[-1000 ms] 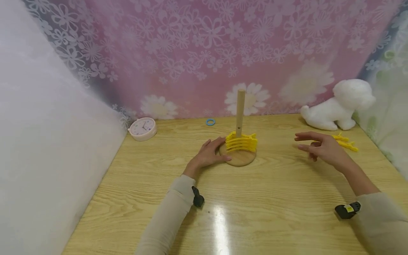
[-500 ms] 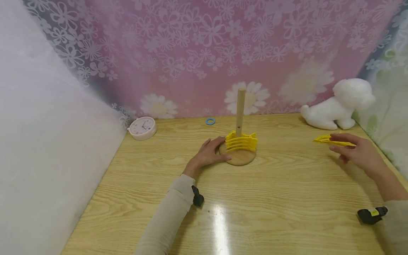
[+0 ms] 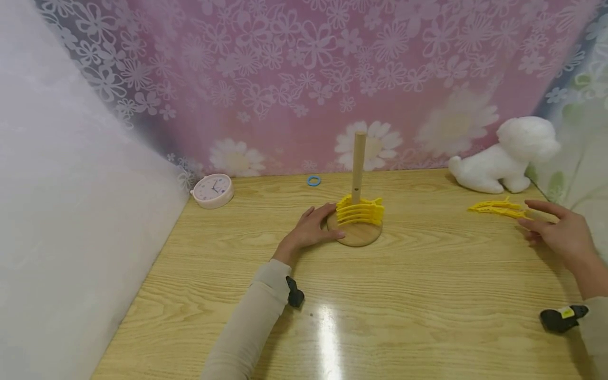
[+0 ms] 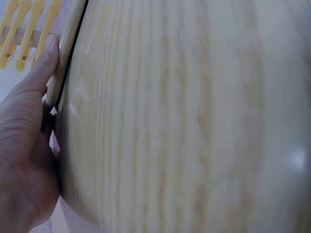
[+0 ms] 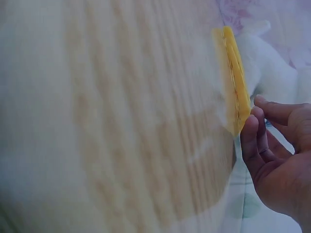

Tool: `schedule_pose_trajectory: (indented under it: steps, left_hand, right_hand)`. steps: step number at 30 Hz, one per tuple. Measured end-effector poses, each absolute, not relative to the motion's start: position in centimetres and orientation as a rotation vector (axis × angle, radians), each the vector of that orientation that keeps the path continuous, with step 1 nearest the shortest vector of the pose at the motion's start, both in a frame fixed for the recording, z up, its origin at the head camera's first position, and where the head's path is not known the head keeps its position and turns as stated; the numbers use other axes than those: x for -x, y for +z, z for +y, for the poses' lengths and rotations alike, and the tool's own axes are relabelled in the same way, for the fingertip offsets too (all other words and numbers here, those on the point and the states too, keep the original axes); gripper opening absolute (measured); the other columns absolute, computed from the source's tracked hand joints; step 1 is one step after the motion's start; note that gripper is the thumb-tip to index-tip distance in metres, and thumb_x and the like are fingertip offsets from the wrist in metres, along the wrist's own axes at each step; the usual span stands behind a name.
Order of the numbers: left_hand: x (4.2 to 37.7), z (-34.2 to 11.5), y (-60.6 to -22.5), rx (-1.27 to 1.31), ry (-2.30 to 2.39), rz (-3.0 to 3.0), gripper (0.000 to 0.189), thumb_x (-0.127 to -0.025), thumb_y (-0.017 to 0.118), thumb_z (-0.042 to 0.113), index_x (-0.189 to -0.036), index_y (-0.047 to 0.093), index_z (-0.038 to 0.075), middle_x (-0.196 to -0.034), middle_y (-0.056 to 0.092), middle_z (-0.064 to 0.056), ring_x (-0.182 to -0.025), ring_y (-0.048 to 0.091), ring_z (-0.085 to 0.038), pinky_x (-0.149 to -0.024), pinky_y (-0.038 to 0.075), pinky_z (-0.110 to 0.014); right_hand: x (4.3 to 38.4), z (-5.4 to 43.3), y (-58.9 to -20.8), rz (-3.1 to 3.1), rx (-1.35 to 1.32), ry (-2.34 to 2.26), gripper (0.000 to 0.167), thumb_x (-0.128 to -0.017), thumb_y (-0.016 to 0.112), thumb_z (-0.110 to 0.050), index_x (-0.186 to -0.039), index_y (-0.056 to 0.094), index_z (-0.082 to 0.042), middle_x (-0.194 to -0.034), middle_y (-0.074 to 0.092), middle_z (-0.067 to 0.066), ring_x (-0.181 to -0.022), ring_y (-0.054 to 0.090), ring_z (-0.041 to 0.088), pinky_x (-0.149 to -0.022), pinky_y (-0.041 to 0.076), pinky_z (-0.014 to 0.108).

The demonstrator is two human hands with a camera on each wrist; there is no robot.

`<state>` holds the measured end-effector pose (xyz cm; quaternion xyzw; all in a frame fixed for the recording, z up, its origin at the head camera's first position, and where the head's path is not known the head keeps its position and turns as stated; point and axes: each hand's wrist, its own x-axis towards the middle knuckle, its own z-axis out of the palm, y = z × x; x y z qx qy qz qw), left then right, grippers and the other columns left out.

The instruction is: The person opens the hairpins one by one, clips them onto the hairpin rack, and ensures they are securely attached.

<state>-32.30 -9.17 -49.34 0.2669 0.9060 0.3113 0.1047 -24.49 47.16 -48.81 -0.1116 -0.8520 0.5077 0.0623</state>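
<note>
The right hand [image 3: 565,232] has moved rightward, farther from the wooden stand [image 3: 358,166]. One second earlier, it covered the left part of the yellow pieces [image 5: 237,73]; that part is now exposed. Fingertips are now positioned at the right end. Less of the right sleeve [image 3: 596,327] is visible.

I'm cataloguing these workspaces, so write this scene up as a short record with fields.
left hand: grips the rim of the round wooden base
right hand: fingers by the right end of the loose yellow plastic pieces; contact unclear
stand: upright wooden post on that base
on stand: stacked yellow plastic pieces at the post's foot
table back: round pink clock left, blue ring centre, white plush dog right
</note>
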Motion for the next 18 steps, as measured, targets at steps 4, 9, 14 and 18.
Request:
schedule_pose_trajectory:
  steps: [4, 9, 14, 18]
  left_hand:
    - [32.39, -9.19, -49.33, -0.787, 0.928, 2.673, 0.092, -0.093, 0.072, 0.058, -0.166, 0.028, 0.024, -0.172, 0.026, 0.002, -0.159, 0.016, -0.01, -0.129, -0.002, -0.033]
    - [32.6, -9.21, -49.41, -0.791, 0.924, 2.685, 0.091, -0.093, 0.072, 0.058, -0.166, 0.029, 0.024, -0.172, 0.027, 0.003, -0.159, 0.016, -0.009, -0.129, -0.002, -0.032]
    - [32.52, -9.15, -49.36, -0.781, 0.933, 2.679, 0.091, -0.093, 0.072, 0.058, -0.166, 0.03, 0.024, -0.171, 0.027, 0.003, -0.159, 0.016, -0.009, -0.129, -0.002, -0.032]
    - [32.43, -9.01, -49.36, -0.775, 0.933, 2.673, 0.09, -0.093, 0.072, 0.057, -0.166, 0.03, 0.025, -0.171, 0.027, 0.005, -0.159, 0.016, -0.009, -0.129, -0.001, -0.033]
  right_hand:
    - [24.78, 47.52, -49.32, -2.557, 0.358, 1.593, 0.057, -0.103, 0.067, -0.025, -0.156, 0.048, -0.018, -0.096, 0.054, -0.032, -0.063, 0.065, 0.009, -0.052, 0.056, 0.027]
    - [25.0, 47.37, -49.6, -2.552, 0.356, 1.577, 0.046, -0.103, 0.067, -0.017, -0.147, 0.053, -0.019, -0.101, 0.05, -0.029, -0.064, 0.064, 0.006, -0.051, 0.056, 0.025]
    - [25.07, 47.44, -49.55, -2.576, 0.394, 1.585, 0.026, -0.102, 0.068, -0.016, -0.122, 0.064, -0.033, -0.087, 0.061, -0.029, -0.062, 0.063, 0.009, -0.049, 0.054, 0.028]
    - [25.04, 47.53, -49.39, -2.644, 0.436, 1.534, 0.021, -0.099, 0.072, -0.022, -0.109, 0.063, -0.038, -0.076, 0.066, -0.026, -0.06, 0.064, 0.009, -0.05, 0.054, 0.027]
